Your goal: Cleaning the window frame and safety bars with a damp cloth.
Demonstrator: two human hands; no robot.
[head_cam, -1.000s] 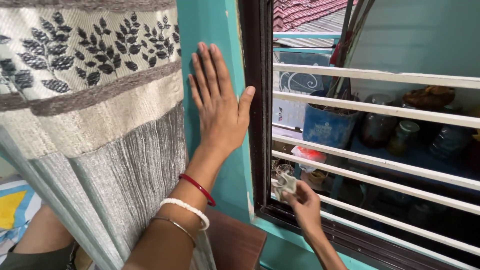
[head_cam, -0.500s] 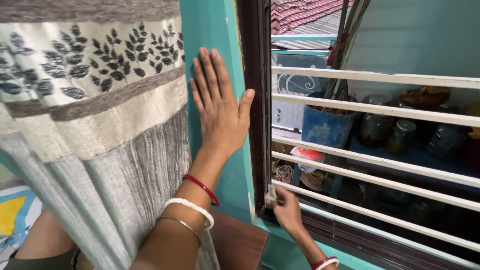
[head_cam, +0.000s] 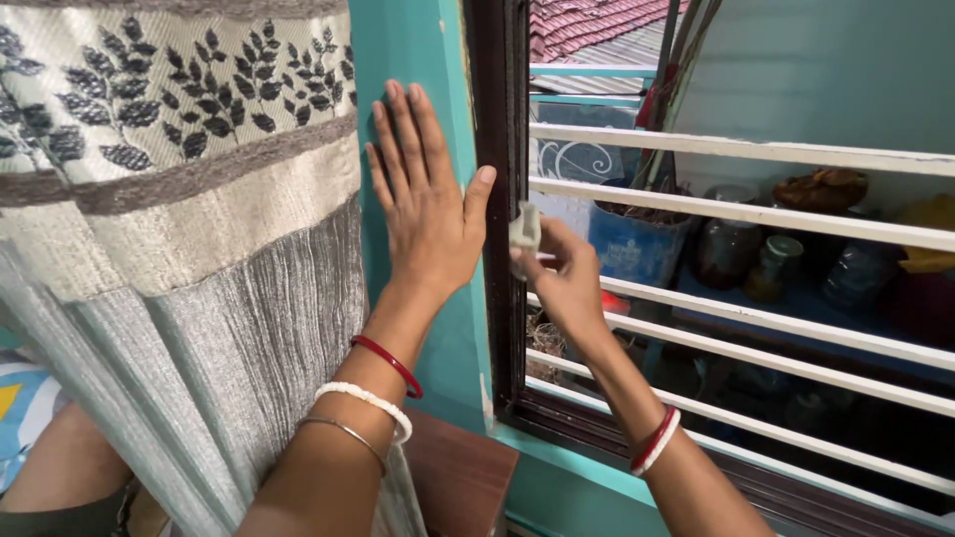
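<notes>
- Fingers (head_cam: 545, 261) of the right hand (head_cam: 562, 283) are pinching a small, crumpled pale grey cloth (head_cam: 524, 229) and pressing it against the inner edge of the dark brown wooden window frame (head_cam: 497, 199), about halfway up its left upright.
- Fingers (head_cam: 403, 139) of the left hand (head_cam: 428, 214) are spreading flat and released, gripping nothing, the palm bracing on the teal painted wall (head_cam: 408, 50) just left of the frame.
- Red and white bangles (head_cam: 378, 388) are sitting on the left wrist, a similar pair (head_cam: 655, 440) on the right.
- Judging by the grip, the step in hand is wiping the frame's upright; the next move probably calls for steady pressure and staying clear of the white horizontal window bars (head_cam: 736, 214) just to the right.
- To the far left a grey and cream patterned fabric curtain (head_cam: 179, 229) is hanging.
- Beyond the bars, far right, a blue plastic bucket (head_cam: 637, 249) and dark glass jars (head_cam: 726, 249) are standing on a ledge.
</notes>
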